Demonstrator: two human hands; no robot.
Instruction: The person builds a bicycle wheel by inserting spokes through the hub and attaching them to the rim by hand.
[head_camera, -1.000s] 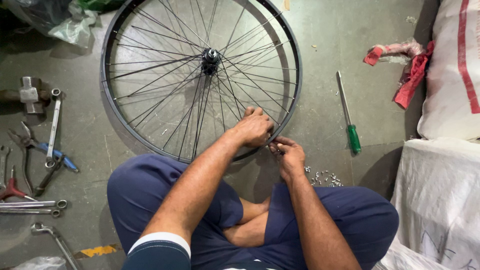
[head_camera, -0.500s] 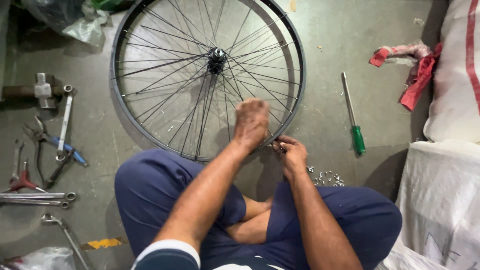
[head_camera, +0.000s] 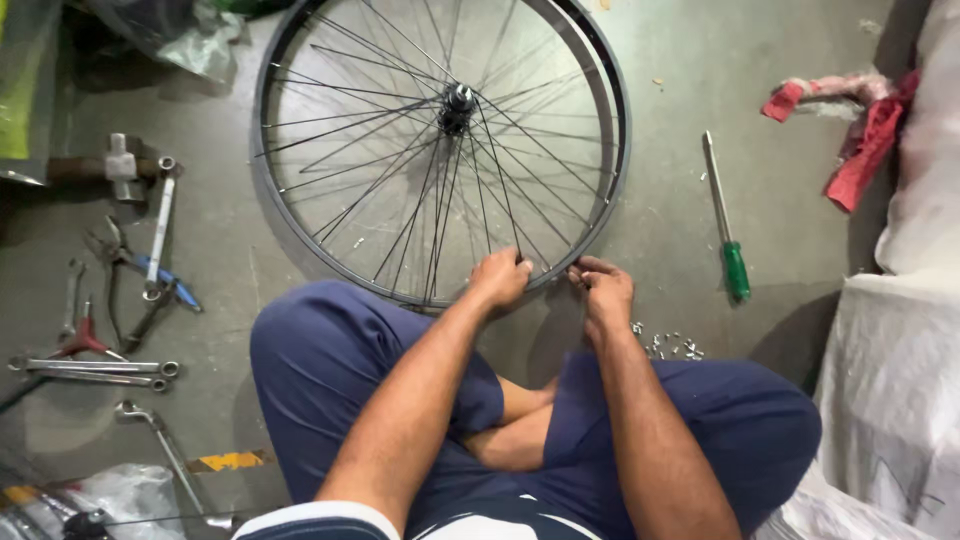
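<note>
Two bare hands work at the near edge of a bicycle wheel, which lies flat on the grey concrete floor in front of a person sitting cross-legged in dark blue trousers. The left hand is curled around a spoke just inside the rim, with the fingers closed on it. The right hand is just beside it, on the outside of the rim, and its fingertips pinch something very small at the rim; I cannot tell what it is. The two hands are close together but they do not touch.

Near the right knee, a little pile of small silver metal parts lies on the floor. A bit further to the right there is a screwdriver with a green handle, well apart from the wheel. On the left side several tools are spread out: long spanners, pliers with blue grips, and further back a hammer. In the middle of the wheel the dark hub holds all the spokes. Far to the right a red and pink cloth lies beside white sacks, and at the far left a clear plastic bag is crumpled.
</note>
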